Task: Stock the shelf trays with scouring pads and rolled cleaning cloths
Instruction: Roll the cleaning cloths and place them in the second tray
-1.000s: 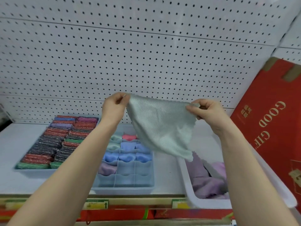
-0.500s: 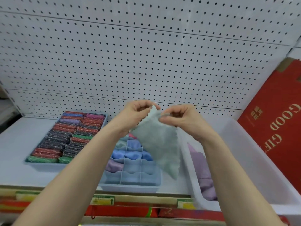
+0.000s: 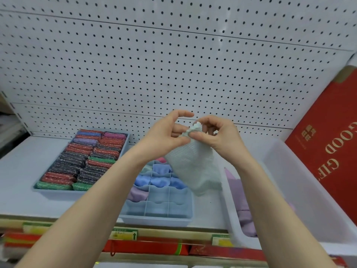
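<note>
A pale green cleaning cloth (image 3: 193,167) hangs folded in the air above the shelf. My left hand (image 3: 166,136) and my right hand (image 3: 218,134) meet at its top edge and both pinch it there. Below them stands a blue divided tray (image 3: 160,217) with rolled blue, lilac, green and pink cloths in several cells; its front cells hold nothing. To the left, a flat blue tray (image 3: 56,191) is packed with rows of glittery scouring pads (image 3: 85,161) in red, dark, green and purple.
A white plastic bin (image 3: 301,194) at the right holds loose lilac cloths (image 3: 243,206). A red gift box (image 3: 328,140) leans behind it. White pegboard (image 3: 154,60) backs the shelf. Price labels (image 3: 123,234) line the shelf's front edge.
The cloth was spread wide between my two hands; the hands have come together at its top, and it now hangs folded and narrower.
</note>
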Motion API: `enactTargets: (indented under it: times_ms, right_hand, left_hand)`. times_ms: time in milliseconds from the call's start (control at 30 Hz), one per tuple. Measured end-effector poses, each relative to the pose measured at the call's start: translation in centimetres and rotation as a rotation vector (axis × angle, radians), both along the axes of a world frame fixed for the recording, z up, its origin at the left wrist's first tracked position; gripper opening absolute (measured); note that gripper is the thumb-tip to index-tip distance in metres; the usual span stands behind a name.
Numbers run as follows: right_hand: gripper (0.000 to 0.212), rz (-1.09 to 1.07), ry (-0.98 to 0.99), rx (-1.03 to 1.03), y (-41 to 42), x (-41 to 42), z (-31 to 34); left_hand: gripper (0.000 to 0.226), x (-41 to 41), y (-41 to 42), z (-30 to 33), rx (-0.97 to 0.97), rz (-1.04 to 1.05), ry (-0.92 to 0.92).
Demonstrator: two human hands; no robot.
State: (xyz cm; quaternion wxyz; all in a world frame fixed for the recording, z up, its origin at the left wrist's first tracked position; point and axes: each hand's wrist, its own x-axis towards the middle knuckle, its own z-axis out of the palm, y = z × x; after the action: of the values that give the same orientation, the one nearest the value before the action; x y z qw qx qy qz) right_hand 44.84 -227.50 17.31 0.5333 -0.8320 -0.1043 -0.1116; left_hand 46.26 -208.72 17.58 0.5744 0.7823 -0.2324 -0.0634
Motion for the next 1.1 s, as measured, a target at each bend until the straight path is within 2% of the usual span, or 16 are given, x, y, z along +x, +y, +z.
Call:
enactTargets:
  times_ms: [133, 200, 267, 333, 433, 533, 667, 767, 833, 900, 1000, 1100]
  right_hand:
    - [0.020, -0.064, -0.002, 0.050, -0.5, 0.0, 0.0]
    - [0.022, -0.093, -0.011, 0.099, -1.0, 0.0, 0.4]
    - [0.021, -0.091, -0.004, 0.167, -1.5, 0.0, 1.0]
    - [0.019, -0.069, 0.010, 0.226, -2.0, -0.2, 1.7]
    - [0.017, -0.044, 0.001, 0.336, -2.4, -0.3, 2.7]
    - [0.012, 0.023, 0.019, 0.353, -2.7, -0.4, 3.6]
    - [0.010, 0.213, 0.190, 0.329, -3.5, -0.7, 4.6]
    - [0.012, 0.072, 0.247, 0.223, -3.1, 0.7, 4.2]
    - [0.015, -0.098, 0.205, 0.109, -2.2, 1.9, 3.5]
    - [0.013, -0.187, 0.152, 0.105, -1.3, 2.5, 2.9]
    - [0.011, -0.201, 0.090, 0.124, 0.2, 2.1, 2.8]
    - [0.016, -0.131, 0.067, 0.136, 1.5, 1.5, 3.1]
  left_hand:
    - [0.052, 0.4, 0.4, -0.3, 0.141, 0.115, -0.047]
    - [0.036, 0.5, 0.8, -0.5, 0.166, 0.184, -0.058]
    - [0.016, 0.6, 1.3, -0.5, 0.033, 0.252, -0.022]
    - [0.008, 0.5, 1.6, -0.1, -0.166, 0.280, 0.030]
    - [0.015, 0.3, 1.6, 0.2, -0.376, 0.199, 0.108]
    - [0.016, 0.3, 1.5, 0.1, -0.432, 0.149, 0.148]
    - [0.019, 0.3, 1.8, 0.2, -0.561, 0.131, 0.246]
    - [0.014, 1.0, 1.2, -0.1, -0.447, 0.274, 0.218]
    - [0.008, 1.5, 0.5, -0.6, -0.391, 0.406, 0.187]
    - [0.013, 1.5, -0.4, -1.0, -0.406, 0.484, 0.165]
    - [0.021, 0.4, -1.8, -1.0, -0.460, 0.533, 0.086]
    - [0.016, -0.6, -2.9, -0.9, -0.465, 0.499, 0.033]
